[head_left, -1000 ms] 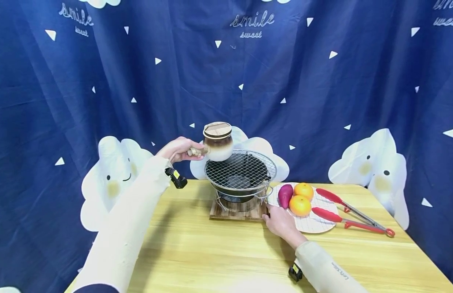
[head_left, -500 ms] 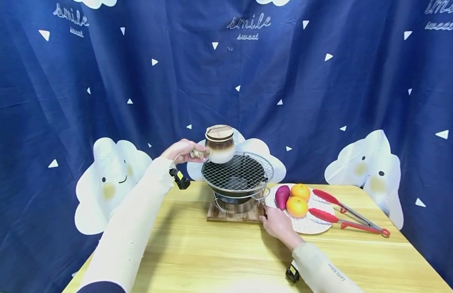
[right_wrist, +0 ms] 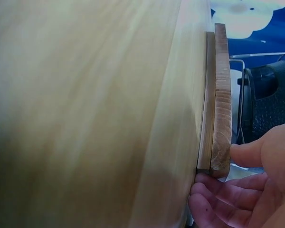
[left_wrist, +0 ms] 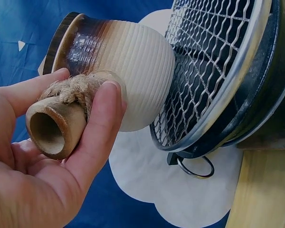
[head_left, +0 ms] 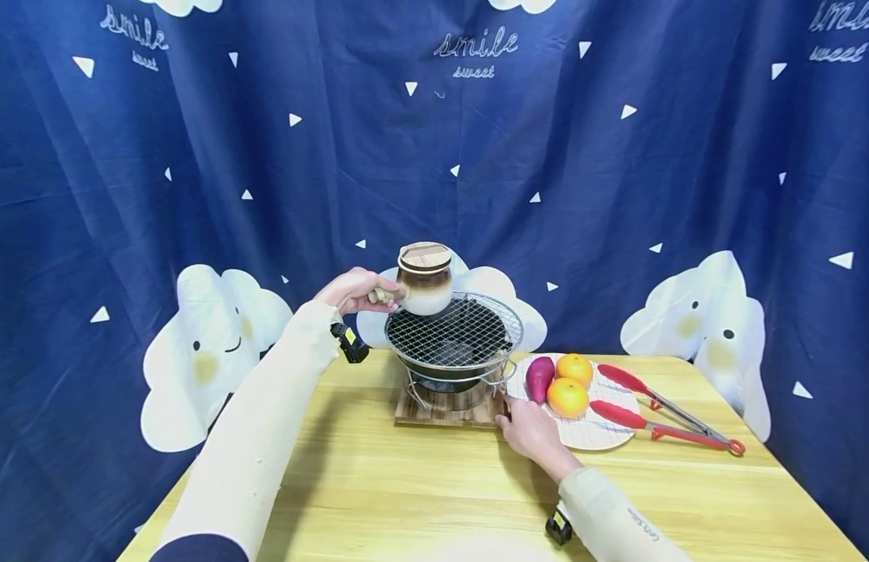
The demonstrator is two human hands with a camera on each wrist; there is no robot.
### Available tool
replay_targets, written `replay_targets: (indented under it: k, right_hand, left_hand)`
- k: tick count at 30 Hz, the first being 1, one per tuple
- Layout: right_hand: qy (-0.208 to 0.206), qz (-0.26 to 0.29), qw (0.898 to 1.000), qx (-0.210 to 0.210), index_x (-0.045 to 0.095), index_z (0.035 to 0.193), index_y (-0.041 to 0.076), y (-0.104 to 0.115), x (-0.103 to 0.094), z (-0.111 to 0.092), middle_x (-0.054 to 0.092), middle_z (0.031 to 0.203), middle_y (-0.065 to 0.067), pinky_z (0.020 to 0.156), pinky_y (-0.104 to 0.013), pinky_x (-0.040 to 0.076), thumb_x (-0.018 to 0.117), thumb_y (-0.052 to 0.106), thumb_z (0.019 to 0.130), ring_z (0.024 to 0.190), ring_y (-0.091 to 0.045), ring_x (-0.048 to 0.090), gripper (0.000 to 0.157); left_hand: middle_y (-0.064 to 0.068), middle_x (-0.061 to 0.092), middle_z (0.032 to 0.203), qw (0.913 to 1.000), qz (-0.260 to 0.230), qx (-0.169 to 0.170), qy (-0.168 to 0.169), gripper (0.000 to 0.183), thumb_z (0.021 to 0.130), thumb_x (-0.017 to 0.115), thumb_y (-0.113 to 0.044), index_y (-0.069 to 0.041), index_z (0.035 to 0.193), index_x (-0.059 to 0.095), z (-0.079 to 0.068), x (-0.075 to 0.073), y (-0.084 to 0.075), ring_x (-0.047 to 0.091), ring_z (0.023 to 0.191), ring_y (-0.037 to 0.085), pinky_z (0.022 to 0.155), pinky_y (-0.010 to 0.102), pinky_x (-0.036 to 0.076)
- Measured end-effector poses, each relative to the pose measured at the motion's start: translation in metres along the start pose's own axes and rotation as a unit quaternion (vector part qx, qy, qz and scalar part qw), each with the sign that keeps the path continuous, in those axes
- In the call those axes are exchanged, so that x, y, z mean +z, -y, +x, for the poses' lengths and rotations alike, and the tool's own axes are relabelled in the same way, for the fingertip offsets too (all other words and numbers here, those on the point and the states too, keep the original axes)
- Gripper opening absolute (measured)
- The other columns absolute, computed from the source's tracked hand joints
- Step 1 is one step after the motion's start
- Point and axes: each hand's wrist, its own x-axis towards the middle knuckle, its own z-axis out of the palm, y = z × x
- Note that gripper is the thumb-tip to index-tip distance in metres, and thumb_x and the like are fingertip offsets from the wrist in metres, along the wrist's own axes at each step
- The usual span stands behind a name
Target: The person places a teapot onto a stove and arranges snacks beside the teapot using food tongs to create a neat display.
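My left hand (head_left: 360, 290) grips the hollow side handle (left_wrist: 54, 126) of a small ceramic pot (head_left: 425, 290), brown above and ribbed white below, with a wooden lid (head_left: 425, 256). Rough twine (left_wrist: 73, 90) wraps the handle. The pot hangs upright over the left rear part of a round wire grill (head_left: 469, 332), its base close to the mesh. Beneath the black grill body lies a square wooden board (head_left: 434, 415). My right hand (head_left: 532, 431) holds the board's near right corner, thumb on the upper face and fingers bent at the edge, as the right wrist view shows.
Right of the grill, a round white plate (head_left: 603, 437) carries a purple sweet potato (head_left: 539, 379) and two oranges (head_left: 568, 398). Red-tipped tongs (head_left: 687, 433) lie spread partly across it. A blue curtain (head_left: 378, 156) hangs behind the wooden table (head_left: 406, 484).
The left hand has carried the pot slightly right and down relative to the grill. My right hand stays at the board's corner. The head view has shifted a little.
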Motion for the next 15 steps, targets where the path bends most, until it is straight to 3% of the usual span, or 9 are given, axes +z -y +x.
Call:
replay_targets:
  k: [7,15]
  right_hand:
    - [-0.001,-0.002,1.0,0.001,0.069,0.112,0.012,0.0,0.001,-0.002,0.066,0.088,-0.01,0.055,-0.042,0.048,0.072,0.029,0.091,0.073,-0.026,0.059,0.027]
    - [-0.009,0.001,1.0,0.0,0.068,0.108,0.013,0.0,0.001,-0.001,0.067,0.088,-0.01,0.056,-0.043,0.049,0.071,0.027,0.091,0.075,-0.027,0.061,0.022]
  left_hand:
    - [0.01,0.07,0.078,0.9999,0.009,-0.002,0.003,0.008,0.094,0.066,-0.004,0.004,0.097,0.066,0.007,0.003,0.004,0.072,0.079,0.024,0.08,0.031,0.064]
    - [0.01,0.069,0.078,1.0,0.004,-0.006,0.007,0.009,0.094,0.066,-0.004,0.004,0.099,0.066,0.011,0.003,0.006,0.071,0.074,0.022,0.076,0.029,0.064]
